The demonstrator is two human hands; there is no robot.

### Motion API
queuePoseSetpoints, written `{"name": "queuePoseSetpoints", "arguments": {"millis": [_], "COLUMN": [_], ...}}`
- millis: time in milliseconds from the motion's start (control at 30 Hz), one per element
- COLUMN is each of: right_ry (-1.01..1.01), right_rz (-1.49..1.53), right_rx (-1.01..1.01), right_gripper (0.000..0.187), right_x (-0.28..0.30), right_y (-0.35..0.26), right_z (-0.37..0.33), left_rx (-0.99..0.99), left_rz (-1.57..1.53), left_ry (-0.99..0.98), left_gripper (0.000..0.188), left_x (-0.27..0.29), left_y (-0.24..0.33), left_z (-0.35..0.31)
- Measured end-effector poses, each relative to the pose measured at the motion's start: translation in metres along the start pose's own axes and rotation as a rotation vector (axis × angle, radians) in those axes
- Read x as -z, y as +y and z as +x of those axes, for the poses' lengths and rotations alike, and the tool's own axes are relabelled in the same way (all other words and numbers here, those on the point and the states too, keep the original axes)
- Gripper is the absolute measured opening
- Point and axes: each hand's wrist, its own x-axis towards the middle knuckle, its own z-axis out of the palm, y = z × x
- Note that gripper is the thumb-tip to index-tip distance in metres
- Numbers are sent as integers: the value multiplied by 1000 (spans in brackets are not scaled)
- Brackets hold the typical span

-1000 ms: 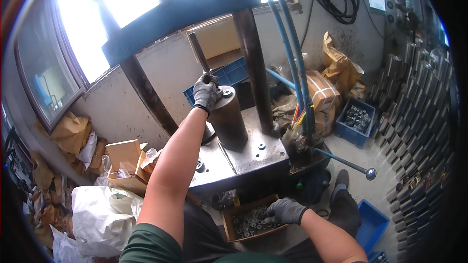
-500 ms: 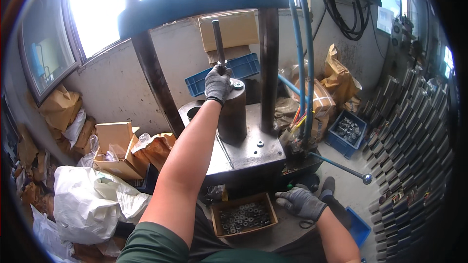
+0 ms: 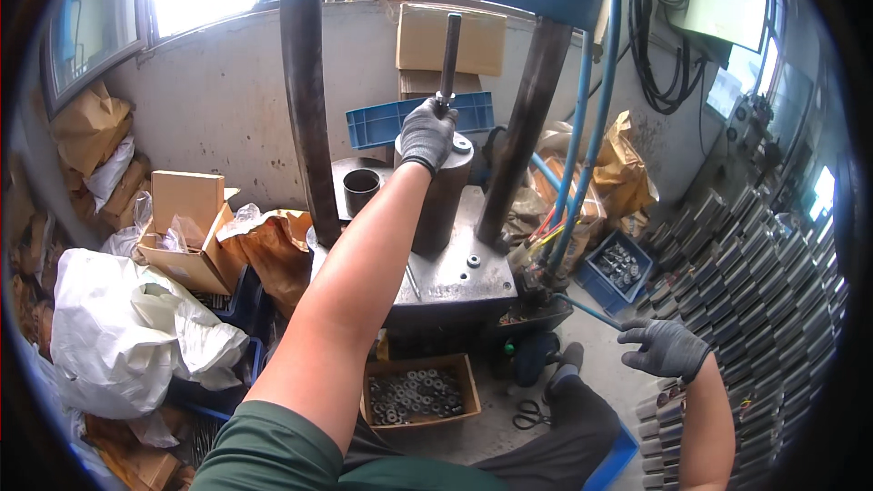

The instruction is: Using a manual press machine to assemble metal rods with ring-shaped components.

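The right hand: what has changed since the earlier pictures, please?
The right hand moved from the box of metal rings, rightward and forward, to the outer end of the blue lever; whether it grips is unclear. The left hand still holds the upright dark rod.

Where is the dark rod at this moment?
Head view, upper middle: the dark rod stands nearly upright, lower end at the left hand, above the metal cylinder, cardboard box behind.

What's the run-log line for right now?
left hand: gripping upright rod at cylinder top | right hand: at lever, contact unclear | rings: in box
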Motion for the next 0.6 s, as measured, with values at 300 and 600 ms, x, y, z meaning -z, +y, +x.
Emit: {"name": "queuePoseSetpoints", "arguments": {"millis": [300,600], "right_ry": [-198,165], "right_rz": [-4,-43], "right_rx": [-104,-154], "right_gripper": [63,35], "right_x": [-29,-88], "right_y": [-36,-37], "right_z": [-10,-36], "left_rx": [-170,-116], "left_rz": [-221,-171], "left_ry": [64,38], "left_gripper": [48,35], "left_x": [-14,4], "left_y": [-15,4], "left_z": [6,-3]}}
